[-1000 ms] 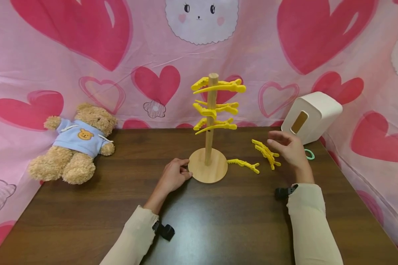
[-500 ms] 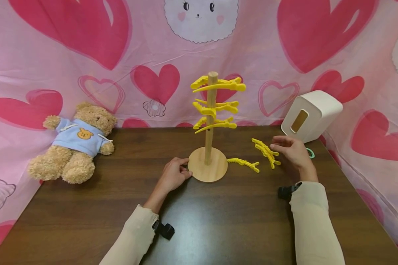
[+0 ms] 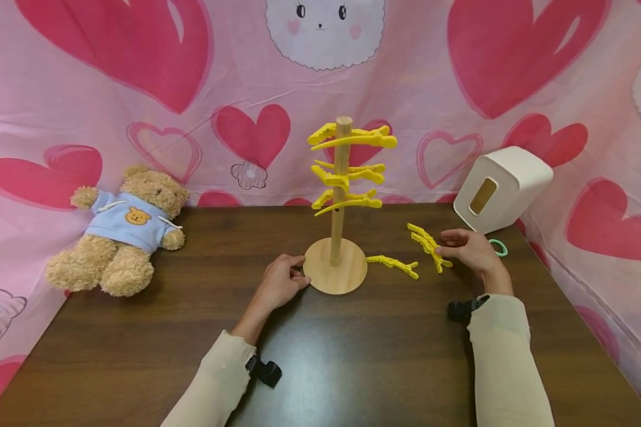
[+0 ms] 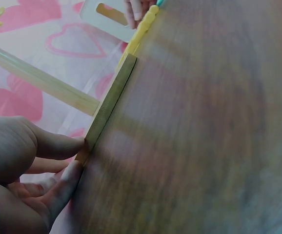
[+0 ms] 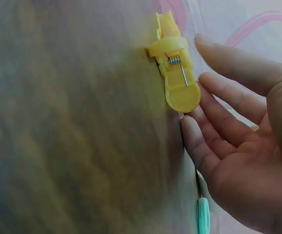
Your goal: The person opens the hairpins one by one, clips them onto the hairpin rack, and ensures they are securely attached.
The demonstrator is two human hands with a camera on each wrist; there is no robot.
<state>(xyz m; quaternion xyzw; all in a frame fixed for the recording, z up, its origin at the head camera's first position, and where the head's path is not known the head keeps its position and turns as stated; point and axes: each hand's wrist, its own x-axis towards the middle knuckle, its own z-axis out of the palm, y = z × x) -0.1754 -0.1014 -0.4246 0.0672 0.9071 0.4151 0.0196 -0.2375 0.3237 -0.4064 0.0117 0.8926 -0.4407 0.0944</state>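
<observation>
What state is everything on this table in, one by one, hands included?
Wooden stand: upright
Left hand: pinching the stand's edge
Clips on the stand: clamped on
Single clip beside the stand: lying on the table
Overlapping clips: lying unclamped
Right hand: beside the overlapping clips, not visibly gripping
Teddy bear: reclining, dressed
White box: standing; contents unclear
Green ring: lying down

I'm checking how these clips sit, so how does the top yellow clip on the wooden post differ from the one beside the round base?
The top clip grips the wooden post, while the loose clip lies on the table by the round base. The top clip's jaws are spread around the post; the loose clip's jaws look closed. Both are yellow, with their handle ends toward the right in the head view.
</observation>
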